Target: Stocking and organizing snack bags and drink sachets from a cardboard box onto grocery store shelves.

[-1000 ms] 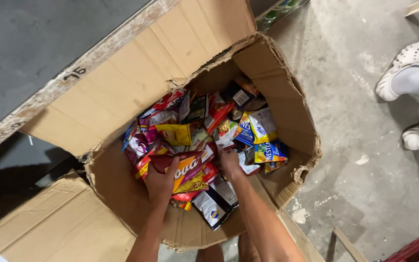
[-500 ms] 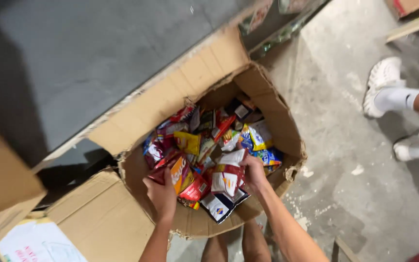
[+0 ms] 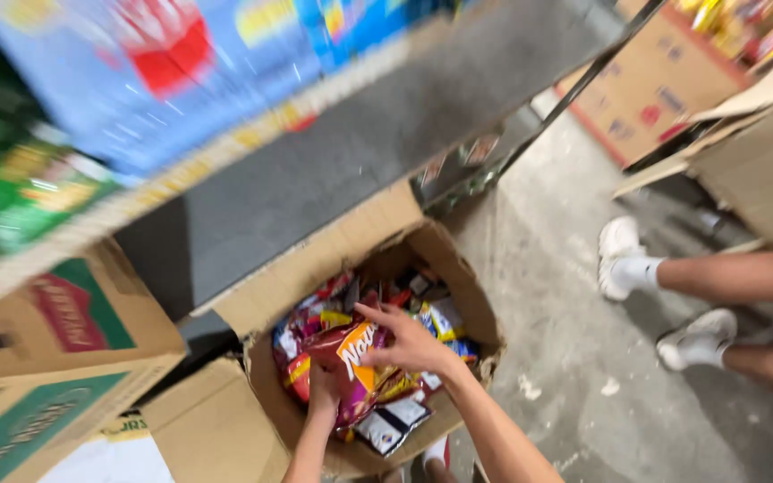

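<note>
An open cardboard box on the floor is full of several colourful snack packets. My left hand grips the lower edge of a maroon and orange snack bag lifted above the pile. My right hand lies across the same bag's right side with its fingers spread over it. A dark packet with a white label lies at the box's near edge. The frame is blurred by head motion.
A grey shelf board runs above the box, with blue cartons and green packs on it. Cardboard cartons stand at left, more boxes at top right. Another person's legs in white shoes stand on the concrete floor at right.
The view has swung upward, so the shelf and cartons now show. My right hand has left the white and red packet and moved onto the maroon bag, which is raised higher.
</note>
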